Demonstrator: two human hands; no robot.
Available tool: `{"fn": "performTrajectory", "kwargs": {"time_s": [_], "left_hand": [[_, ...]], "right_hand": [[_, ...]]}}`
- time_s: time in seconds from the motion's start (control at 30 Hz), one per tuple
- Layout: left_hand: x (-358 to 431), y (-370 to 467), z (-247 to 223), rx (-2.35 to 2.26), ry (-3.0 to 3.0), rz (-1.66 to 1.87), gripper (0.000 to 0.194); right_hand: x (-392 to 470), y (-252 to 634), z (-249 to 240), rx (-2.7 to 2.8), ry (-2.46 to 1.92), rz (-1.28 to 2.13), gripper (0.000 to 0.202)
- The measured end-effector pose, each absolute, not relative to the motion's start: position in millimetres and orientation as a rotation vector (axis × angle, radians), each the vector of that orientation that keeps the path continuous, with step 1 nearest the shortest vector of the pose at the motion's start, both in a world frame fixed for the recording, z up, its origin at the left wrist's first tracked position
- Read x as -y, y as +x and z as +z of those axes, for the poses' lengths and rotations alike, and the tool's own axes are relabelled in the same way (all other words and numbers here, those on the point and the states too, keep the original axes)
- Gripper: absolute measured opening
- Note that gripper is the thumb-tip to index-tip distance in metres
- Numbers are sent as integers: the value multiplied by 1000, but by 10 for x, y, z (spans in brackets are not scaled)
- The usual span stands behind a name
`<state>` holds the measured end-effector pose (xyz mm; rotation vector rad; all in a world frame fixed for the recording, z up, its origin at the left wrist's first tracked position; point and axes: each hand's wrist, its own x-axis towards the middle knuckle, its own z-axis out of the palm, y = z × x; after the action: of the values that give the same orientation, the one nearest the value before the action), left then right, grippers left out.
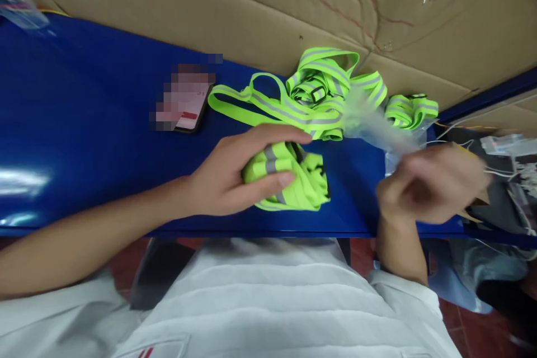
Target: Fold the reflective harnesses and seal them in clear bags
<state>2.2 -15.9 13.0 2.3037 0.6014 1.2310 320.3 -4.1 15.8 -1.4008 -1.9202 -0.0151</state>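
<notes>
My left hand is closed around a folded bundle of neon yellow-green reflective strap with grey bands, close to the table's front edge. Off to the right, my right hand is blurred by motion, its fingers curled in a pinch on a clear plastic bag. The bag is smeared too and stretches up and left from the fingers. Behind both hands lies a loose heap of the same reflective straps with black buckles. A smaller coiled strap sits to the right of that heap.
A phone, partly pixelated, lies on the blue table at the left. Brown cardboard lines the back. More clear plastic is at the far left. White cables and other items crowd the right side.
</notes>
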Motion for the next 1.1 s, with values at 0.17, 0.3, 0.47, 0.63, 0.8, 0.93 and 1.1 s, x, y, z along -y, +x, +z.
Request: {"fn": "performTrajectory", "kwargs": {"time_s": [0.17, 0.3, 0.47, 0.63, 0.8, 0.93, 1.1], "left_hand": [[267, 53, 37, -172, 3074, 1336, 38], [277, 66, -15, 31, 3254, 1400, 31], [252, 39, -16, -113, 3283, 1328, 38], [300, 95, -70, -97, 3302, 1150, 34], [359, 190, -125, -28, 3282, 1069, 30], [364, 209, -125, -14, 3234, 1104, 23], [376, 191, -147, 233, 3160, 1369, 26]], "right_hand": [[295, 2892, 76, 2042, -1190, 192, 16], [416, 2831, 104, 2106, -1080, 264, 17], [313, 2928, 93, 2487, -1526, 111, 53], [209, 2891, -36, 2548, -1736, -89, 39], [182, 2883, -35, 2603, -1798, 18, 27], [217, 2885, 1, 2588, -1640, 291, 23], [279, 2815, -28, 2442, -1244, 1006, 20]]}}
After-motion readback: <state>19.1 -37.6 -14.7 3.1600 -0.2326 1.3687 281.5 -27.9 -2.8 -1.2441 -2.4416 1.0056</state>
